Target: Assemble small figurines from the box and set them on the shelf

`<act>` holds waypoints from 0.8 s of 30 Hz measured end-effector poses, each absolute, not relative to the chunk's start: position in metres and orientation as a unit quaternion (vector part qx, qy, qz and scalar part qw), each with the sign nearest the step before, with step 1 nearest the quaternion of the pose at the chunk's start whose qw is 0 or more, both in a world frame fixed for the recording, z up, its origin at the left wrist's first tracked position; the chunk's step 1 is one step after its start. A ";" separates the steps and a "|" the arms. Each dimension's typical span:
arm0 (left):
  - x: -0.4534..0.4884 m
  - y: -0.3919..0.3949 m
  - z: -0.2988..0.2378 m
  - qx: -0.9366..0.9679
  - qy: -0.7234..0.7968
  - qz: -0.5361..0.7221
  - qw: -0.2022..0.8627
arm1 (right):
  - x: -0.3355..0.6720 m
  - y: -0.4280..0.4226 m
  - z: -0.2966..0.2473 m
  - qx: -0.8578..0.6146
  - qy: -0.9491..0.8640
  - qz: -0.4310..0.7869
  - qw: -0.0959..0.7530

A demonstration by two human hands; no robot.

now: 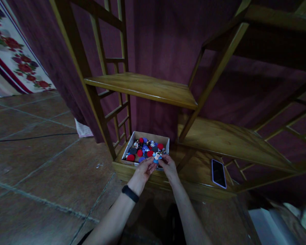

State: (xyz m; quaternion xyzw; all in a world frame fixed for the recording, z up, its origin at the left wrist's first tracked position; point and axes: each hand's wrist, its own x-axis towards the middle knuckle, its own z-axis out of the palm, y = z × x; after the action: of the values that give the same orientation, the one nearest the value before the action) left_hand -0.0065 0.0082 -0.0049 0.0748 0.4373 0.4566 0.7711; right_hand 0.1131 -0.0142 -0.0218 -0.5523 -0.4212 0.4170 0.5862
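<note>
A small blue and white figurine (156, 157) is held between my two hands, over the front right part of a cardboard box. My left hand (146, 167) is closed on its left side, and a dark band circles that wrist. From the right, the fingers of my right hand (167, 164) pinch its other edge. The open cardboard box (164, 140) stands on the low wooden shelf. Inside lie several small figures with red, blue and dark round parts, such as a red round piece (131, 157) at the near left. My hands cover part of the box's front wall.
A wooden shelf unit (142, 89) rises around the box, with a board above it and slanting posts to the right. A phone (218, 173) lies on the low shelf at right. Purple curtains (155, 41) hang behind. Tiled floor (53, 170) spreads to the left.
</note>
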 end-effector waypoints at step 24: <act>0.002 0.005 0.003 0.039 0.417 0.439 0.795 | 0.119 -0.010 -0.026 -0.582 -0.431 0.383 0.573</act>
State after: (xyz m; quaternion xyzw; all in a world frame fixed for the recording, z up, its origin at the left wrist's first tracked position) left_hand 0.0017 0.0052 0.0034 0.0392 0.4172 0.4390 0.7948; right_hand 0.1192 -0.0097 -0.0263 -0.5822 -0.4311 0.3832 0.5730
